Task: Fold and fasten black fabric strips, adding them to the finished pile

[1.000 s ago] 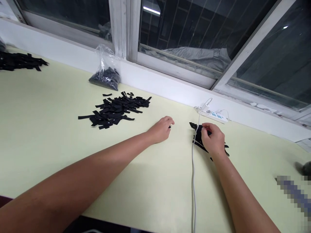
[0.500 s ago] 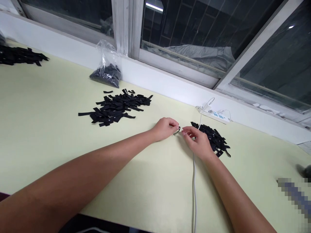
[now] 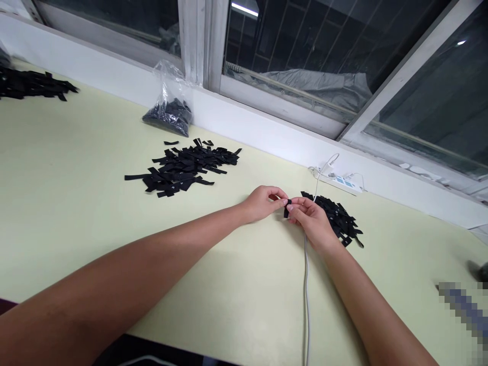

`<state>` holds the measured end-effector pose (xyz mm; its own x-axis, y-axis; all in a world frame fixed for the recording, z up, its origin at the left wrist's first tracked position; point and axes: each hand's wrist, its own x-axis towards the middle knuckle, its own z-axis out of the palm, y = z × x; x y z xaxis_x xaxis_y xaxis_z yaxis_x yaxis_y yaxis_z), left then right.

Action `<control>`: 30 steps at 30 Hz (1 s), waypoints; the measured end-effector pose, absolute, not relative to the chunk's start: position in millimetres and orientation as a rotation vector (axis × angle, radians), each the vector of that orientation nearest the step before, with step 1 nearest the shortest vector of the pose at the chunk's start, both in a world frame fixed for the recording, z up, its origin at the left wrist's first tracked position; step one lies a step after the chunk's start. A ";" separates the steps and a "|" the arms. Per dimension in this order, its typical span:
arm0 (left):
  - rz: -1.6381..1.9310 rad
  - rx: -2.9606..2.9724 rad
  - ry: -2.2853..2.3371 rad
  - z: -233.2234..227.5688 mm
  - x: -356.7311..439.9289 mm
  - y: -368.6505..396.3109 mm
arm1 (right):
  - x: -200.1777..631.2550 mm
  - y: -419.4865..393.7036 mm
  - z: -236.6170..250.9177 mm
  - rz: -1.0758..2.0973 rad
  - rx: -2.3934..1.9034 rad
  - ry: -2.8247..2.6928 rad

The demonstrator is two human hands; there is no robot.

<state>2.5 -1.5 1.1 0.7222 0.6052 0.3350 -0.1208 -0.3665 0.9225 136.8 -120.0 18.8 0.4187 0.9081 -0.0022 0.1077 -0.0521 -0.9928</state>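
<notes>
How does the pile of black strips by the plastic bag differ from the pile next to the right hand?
The left pile is wider and flatter, with long loose strips straggling out of it; the right pile is smaller and packed tighter. The left pile lies apart from both hands; the right pile sits just behind the right hand, with a white cable passing its near edge. Both are black strips on the same pale table.

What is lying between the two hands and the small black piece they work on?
Nothing visible. The left hand and right hand both pinch the small black piece directly. The white cable passes under the right hand, and the black pile lies behind it.
</notes>
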 end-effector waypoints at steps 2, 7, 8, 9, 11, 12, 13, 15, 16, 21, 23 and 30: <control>0.847 1.839 0.399 2.2 1.6 -2.1 | 135.6 -120.7 20.3 0.848 -1.494 -0.928; 0.970 1.985 0.423 5.3 -1.3 -4.6 | 135.3 -121.5 22.5 0.816 -1.533 -0.899; 0.980 2.014 0.410 6.0 -2.1 -5.4 | 135.4 -121.6 22.9 0.810 -1.539 -0.894; 0.988 2.039 0.397 6.8 -3.0 -6.3 | 135.4 -121.7 23.3 0.804 -1.545 -0.888; 0.997 2.088 0.373 8.0 -4.8 -8.2 | 135.8 -122.0 23.8 0.795 -1.564 -0.885; 0.998 2.115 0.360 8.4 -5.6 -9.0 | 136.1 -122.1 23.8 0.791 -1.575 -0.887; 0.999 2.142 0.346 8.5 -6.2 -9.8 | 136.6 -122.2 23.6 0.791 -1.584 -0.893; 1.001 2.198 0.322 8.1 -6.7 -11.0 | 137.8 -122.3 22.6 0.793 -1.599 -0.907; 1.004 2.225 0.314 7.7 -6.6 -11.2 | 138.3 -122.2 22.0 0.796 -1.605 -0.915; 1.009 2.320 0.359 6.6 -5.4 -10.9 | 139.8 -121.8 19.8 0.812 -1.618 -0.929; 0.979 2.335 0.412 6.9 -5.5 -11.2 | 139.3 -121.9 19.8 0.820 -1.619 -0.922; 0.895 2.369 0.545 9.0 -7.8 -15.2 | 133.1 -122.0 22.1 0.794 -1.650 -0.915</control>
<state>-7.8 -15.2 9.0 0.6971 0.5372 0.4749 0.1750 -0.7698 0.6139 133.1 -122.0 22.1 0.4896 0.8700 -0.0586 0.1805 -0.1668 -0.9693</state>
